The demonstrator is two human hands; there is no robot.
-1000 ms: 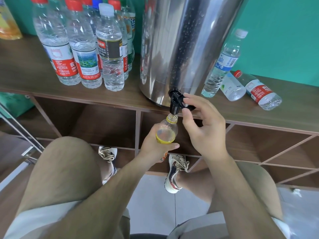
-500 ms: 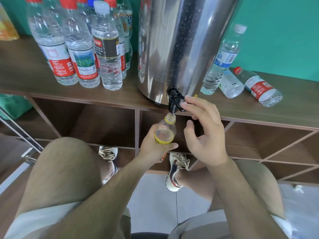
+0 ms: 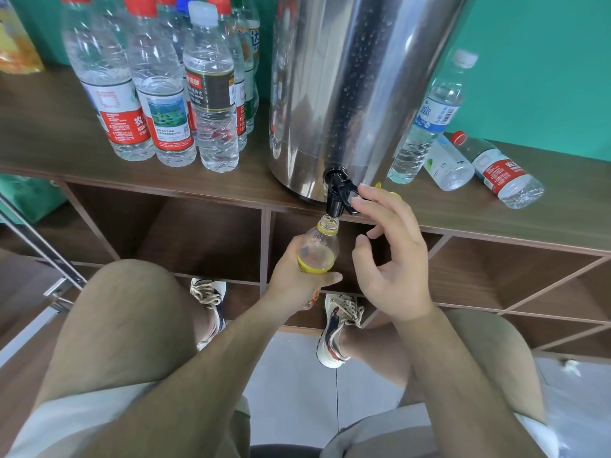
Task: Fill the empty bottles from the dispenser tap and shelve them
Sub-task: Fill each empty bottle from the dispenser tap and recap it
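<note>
Your left hand (image 3: 294, 276) was clenched around the lower body of a small yellow-labelled bottle (image 3: 319, 249), thumb across its front. You held it upright with its open, yellow-ringed mouth just under the spout of the black tap (image 3: 337, 193), at 12 o'clock from the bottle. How full it was could not be read.

Your right hand (image 3: 393, 269), at 3 o'clock from the bottle, gripped nothing. Its fingers were loosely spread, the fingertips (image 3: 358, 202) touched the end of the tap lever, and the thumb hung apart below it.

The tap came out of the base of a steel dispenser (image 3: 347, 87) beaded with droplets, which stood on the brown shelf top (image 3: 66, 133). At 10 o'clock from the tap, a cluster of capped water bottles (image 3: 172, 104) stood upright. At 2 o'clock a blue-labelled bottle (image 3: 426, 127) stood just beside the dispenser. Past it, at 3 o'clock, a white-labelled bottle (image 3: 449, 166) and a red-capped bottle (image 3: 499, 173) lay on their sides next to each other. Open cubbies (image 3: 198, 239) ran below the shelf top.
</note>
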